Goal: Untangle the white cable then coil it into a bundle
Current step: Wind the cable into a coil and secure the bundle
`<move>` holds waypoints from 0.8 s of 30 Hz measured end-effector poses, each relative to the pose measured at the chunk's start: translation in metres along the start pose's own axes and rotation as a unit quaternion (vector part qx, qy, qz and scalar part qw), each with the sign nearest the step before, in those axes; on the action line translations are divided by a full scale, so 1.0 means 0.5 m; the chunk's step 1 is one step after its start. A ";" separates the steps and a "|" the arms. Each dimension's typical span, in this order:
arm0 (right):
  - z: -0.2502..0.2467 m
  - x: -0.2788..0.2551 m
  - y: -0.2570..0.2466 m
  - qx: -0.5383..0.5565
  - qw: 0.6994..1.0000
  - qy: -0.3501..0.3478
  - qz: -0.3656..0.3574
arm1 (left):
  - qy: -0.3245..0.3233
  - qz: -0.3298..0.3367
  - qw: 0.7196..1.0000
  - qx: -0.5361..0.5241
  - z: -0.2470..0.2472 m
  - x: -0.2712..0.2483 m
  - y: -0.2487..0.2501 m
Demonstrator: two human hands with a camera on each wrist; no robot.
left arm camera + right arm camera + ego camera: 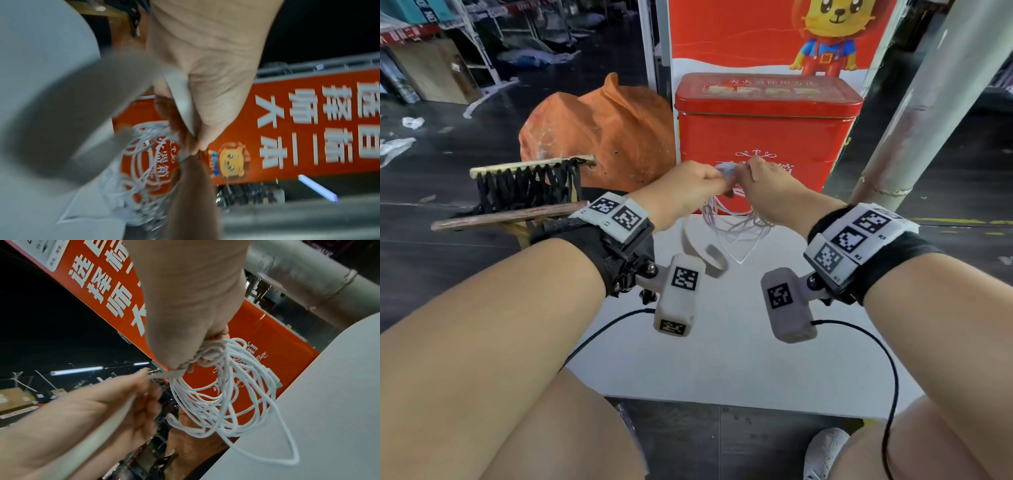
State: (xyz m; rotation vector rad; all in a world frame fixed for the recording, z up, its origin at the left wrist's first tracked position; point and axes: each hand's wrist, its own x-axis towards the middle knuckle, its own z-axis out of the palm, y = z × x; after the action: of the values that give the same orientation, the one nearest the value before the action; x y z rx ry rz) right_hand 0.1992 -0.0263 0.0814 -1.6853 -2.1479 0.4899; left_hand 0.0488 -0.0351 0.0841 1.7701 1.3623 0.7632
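Observation:
The white cable (736,222) hangs as a loose bunch of several loops above the white table (722,359). My right hand (748,171) grips the top of the loops, fingers curled round them; in the right wrist view the right hand (185,365) holds the cable (226,394), whose lowest loop touches the table (329,402). My left hand (719,181) is close beside it and pinches a flat grey-white strap (714,260) that curls down toward the table. In the left wrist view the strap (183,100) runs through the left hand (197,146) to the cable (141,170).
A red tin box (763,137) stands just behind the table, with an orange sack (602,137) to its left. A wooden stool with black webbing (527,185) is at the left. A grey metal pole (928,102) slants up at the right.

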 end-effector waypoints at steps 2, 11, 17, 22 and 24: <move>0.003 0.001 0.014 -0.030 1.000 -0.004 0.001 | 0.000 -0.024 0.999 -0.041 -0.013 -0.002 0.004; 0.002 -0.015 0.017 -0.052 0.991 -0.097 -0.080 | 0.046 -0.065 0.927 -0.366 -0.043 0.000 0.014; -0.001 -0.029 -0.016 -0.124 0.983 -0.076 -0.116 | 0.061 -0.044 0.926 -0.369 -0.042 0.001 0.009; 0.009 -0.015 -0.007 0.072 0.993 -0.080 -0.041 | -0.001 -0.065 0.929 -0.365 -0.065 0.001 0.005; 0.010 -0.009 -0.008 0.189 0.979 -0.063 0.031 | 0.025 -0.047 0.963 -0.266 -0.054 -0.004 0.003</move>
State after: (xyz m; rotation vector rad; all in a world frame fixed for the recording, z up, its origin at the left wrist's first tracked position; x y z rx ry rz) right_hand 0.1945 -0.0321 0.0788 -1.5416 -1.9336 0.9778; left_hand 0.0269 -0.0315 0.0999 1.2623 1.1271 1.0158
